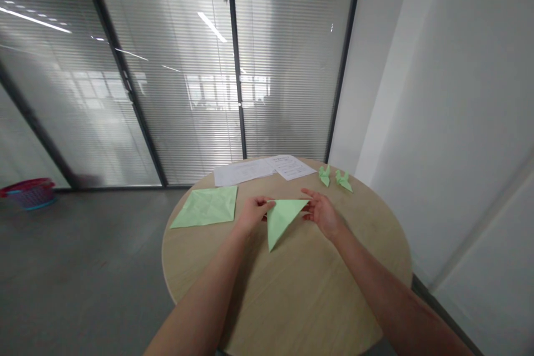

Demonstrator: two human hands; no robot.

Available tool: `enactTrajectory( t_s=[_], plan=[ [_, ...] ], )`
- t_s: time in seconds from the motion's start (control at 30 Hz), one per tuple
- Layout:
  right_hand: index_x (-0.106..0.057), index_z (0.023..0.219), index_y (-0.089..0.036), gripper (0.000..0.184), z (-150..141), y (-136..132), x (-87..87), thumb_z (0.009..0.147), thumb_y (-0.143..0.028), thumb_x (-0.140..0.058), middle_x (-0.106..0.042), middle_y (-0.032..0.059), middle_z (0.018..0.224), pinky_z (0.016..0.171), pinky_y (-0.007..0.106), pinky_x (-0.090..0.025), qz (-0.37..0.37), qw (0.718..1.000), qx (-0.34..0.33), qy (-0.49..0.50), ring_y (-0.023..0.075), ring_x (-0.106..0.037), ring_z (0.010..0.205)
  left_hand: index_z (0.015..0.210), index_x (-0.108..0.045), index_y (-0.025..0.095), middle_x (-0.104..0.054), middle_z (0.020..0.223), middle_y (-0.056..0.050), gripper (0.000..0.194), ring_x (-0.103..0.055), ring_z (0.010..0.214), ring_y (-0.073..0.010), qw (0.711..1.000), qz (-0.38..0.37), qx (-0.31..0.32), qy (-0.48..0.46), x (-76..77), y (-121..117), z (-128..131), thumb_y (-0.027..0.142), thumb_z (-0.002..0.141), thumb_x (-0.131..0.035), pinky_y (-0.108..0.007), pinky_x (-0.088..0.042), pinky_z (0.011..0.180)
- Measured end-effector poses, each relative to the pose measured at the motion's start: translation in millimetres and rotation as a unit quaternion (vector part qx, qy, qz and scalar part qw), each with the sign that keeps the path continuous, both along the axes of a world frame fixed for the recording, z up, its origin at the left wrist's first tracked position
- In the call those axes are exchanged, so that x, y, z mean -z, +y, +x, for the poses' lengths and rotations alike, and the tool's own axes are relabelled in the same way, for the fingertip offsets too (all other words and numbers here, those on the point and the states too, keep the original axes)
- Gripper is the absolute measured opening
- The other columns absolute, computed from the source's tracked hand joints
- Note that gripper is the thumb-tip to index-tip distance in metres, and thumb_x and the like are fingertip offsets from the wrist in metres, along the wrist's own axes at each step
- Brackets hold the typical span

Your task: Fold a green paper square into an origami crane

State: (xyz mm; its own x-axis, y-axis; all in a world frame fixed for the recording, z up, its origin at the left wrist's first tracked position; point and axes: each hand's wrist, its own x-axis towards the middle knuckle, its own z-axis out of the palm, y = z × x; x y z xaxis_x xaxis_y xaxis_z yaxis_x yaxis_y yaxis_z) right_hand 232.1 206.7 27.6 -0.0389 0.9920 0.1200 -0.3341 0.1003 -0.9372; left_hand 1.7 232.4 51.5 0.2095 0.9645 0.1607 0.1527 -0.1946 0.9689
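A light green sheet of paper folded into a triangle is held above the table, one point hanging down toward me. My left hand pinches its upper left corner, thumb on top. At the upper right corner is my right hand, its fingers apart and partly behind the paper's tip; whether they touch it is hard to tell. To the left lies a creased green sheet, flat on the wood. Two small folded green paper figures stand at the back right.
The round wooden table has printed white sheets along its far edge. Beyond it is a glass partition with blinds. A white wall rises close on the right. A red and blue basket sits on the floor at far left.
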Motion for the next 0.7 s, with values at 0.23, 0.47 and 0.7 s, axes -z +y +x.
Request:
enactTrajectory(
  t_s=[0.23,0.47,0.7],
  plan=[
    [-0.072,0.102,-0.017,0.04,-5.4,-7.2,4.6,0.081,-0.05,-0.064,-0.072,0.0064,0.087,0.054,0.023,-0.042,0.035,0.957,-0.015,-0.289,0.0163,-0.06,0.069,0.103,-0.073,0.012,-0.055,0.058,0.003,0.041,-0.044,0.049,-0.0104,0.996,0.046,0.047,0.062,14.1,6.5,5.7,0.037,0.071,-0.07,-0.023,-0.032,0.049],
    [-0.072,0.087,-0.015,0.028,-11.4,-9.6,7.1,0.081,-0.041,-0.065,-0.069,0.0021,0.073,0.059,0.024,-0.039,0.072,0.937,-0.082,-0.333,0.0142,-0.058,0.063,0.116,-0.067,0.014,-0.055,0.061,0.004,0.041,-0.047,0.055,-0.0119,0.986,0.129,0.011,0.11,14.9,4.5,7.8,0.032,0.08,-0.062,-0.024,-0.035,0.056],
    [-0.065,0.118,-0.018,0.04,-12.8,-8.9,8.8,0.081,-0.033,-0.064,-0.069,0.0008,0.074,0.054,0.022,-0.036,0.073,0.934,-0.028,-0.349,0.0131,-0.055,0.057,0.13,-0.057,0.016,-0.067,0.09,-0.004,0.056,-0.061,0.073,-0.0148,0.978,0.14,-0.02,0.154,19.7,6.4,7.5,0.018,0.075,-0.065,-0.026,-0.047,0.071]
  ],
)
